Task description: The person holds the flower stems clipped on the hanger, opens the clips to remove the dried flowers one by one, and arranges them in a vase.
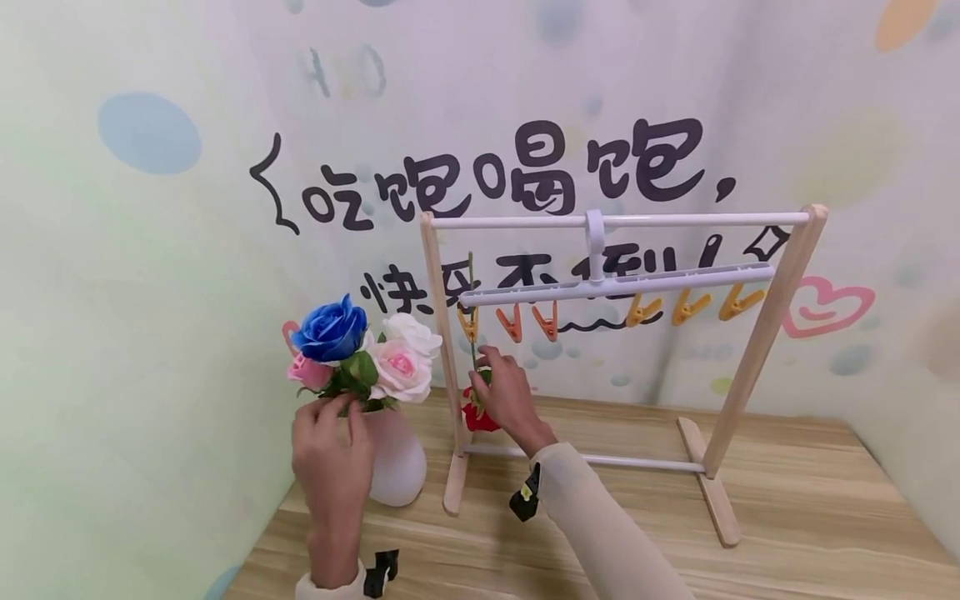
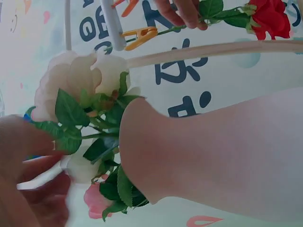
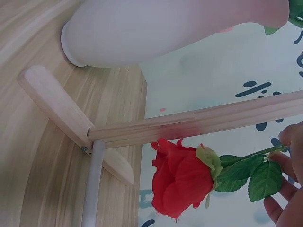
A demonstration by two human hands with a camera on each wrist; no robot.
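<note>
A red artificial rose (image 3: pixel 182 182) hangs head down, its green stem running up through a yellow clip (image 1: pixel 468 323) at the hanger's left end. My right hand (image 1: pixel 506 396) pinches that stem between thumb and fingers, just above the leaves (image 3: pixel 265 179). On the left, my left hand (image 1: pixel 330 454) reaches to the bouquet with fingers loosely bent, right at the leaves (image 2: pixel 66 111) under the blue rose (image 1: pixel 330 329). Pink (image 1: pixel 309 372) and white-pink roses (image 1: pixel 402 367) stand beside it in a pale vase (image 1: pixel 397 458).
A wooden rack (image 1: pixel 765 350) with a white top bar (image 1: pixel 690 220) stands on the wood-grain table (image 1: pixel 810 500). From the bar hangs a white hanger (image 1: pixel 540 292) with orange clips (image 1: pixel 547 321) and more yellow clips (image 1: pixel 688 307). Behind is a printed wall (image 1: pixel 465 83).
</note>
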